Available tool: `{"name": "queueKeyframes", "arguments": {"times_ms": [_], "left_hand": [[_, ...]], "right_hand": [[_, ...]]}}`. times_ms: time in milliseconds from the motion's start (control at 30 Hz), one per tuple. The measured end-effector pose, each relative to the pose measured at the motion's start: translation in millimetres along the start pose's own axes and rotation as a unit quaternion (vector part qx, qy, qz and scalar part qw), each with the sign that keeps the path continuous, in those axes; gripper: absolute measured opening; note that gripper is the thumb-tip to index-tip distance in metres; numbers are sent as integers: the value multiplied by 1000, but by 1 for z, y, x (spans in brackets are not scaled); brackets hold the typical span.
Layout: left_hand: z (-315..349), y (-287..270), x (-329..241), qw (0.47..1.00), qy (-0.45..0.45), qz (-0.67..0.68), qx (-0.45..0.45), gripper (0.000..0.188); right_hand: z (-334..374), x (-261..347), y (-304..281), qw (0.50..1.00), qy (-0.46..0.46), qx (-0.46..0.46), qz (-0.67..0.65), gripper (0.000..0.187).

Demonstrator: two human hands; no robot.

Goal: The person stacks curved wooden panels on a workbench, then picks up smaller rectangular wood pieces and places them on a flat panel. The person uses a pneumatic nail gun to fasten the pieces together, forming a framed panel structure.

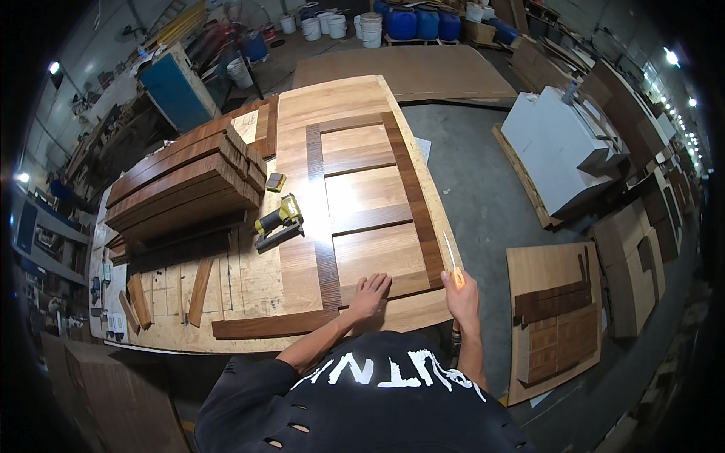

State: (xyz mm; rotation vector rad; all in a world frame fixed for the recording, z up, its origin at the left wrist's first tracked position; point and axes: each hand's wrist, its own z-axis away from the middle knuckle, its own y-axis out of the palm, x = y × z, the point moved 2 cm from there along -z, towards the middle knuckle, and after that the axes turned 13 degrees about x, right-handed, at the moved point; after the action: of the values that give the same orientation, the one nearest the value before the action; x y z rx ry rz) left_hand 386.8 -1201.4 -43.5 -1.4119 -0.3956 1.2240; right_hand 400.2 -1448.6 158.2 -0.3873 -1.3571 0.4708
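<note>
A wooden panel (375,189) with dark strips laid in a ladder pattern rests on the workbench. My left hand (368,296) lies flat on its near end, fingers stretched out, next to the lowest dark cross strip (404,295). Just off the panel's near right corner, my right hand (462,297) is closed round the orange handle of a tool with a thin, tapering metal blade (451,249). The blade points away from me; its exact kind is unclear. Left of the panel lies a yellow and black nail gun (279,223), with a small yellow and dark block (276,182) beyond it.
A tall stack of dark boards (185,177) stands on the bench's left side. Loose wood strips (200,291) and a long dark board (264,327) lie nearer. To the right, a pallet carries white panels (559,151); another board (555,325) holds dark pieces. Buckets (332,26) stand behind.
</note>
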Motion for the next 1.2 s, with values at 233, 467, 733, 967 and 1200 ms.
{"name": "queueKeyframes", "arguments": {"times_ms": [233,467,733,967,1200], "left_hand": [[-1,2,1,1000,5,7,1,83],[2,4,6,1000,-2,1,-3,87],[-2,12,12,999,-7,-36,0,87],[-10,20,14,999,-1,-42,15,87],[-6,20,15,999,-4,-39,26,90]], "right_hand": [[-45,42,-5,996,-67,11,60,32],[-132,82,-2,990,-123,-27,68,36],[-244,151,-2,989,31,146,-15,35],[-308,137,24,989,69,128,-33,29],[-310,133,37,987,70,139,30,34]]}}
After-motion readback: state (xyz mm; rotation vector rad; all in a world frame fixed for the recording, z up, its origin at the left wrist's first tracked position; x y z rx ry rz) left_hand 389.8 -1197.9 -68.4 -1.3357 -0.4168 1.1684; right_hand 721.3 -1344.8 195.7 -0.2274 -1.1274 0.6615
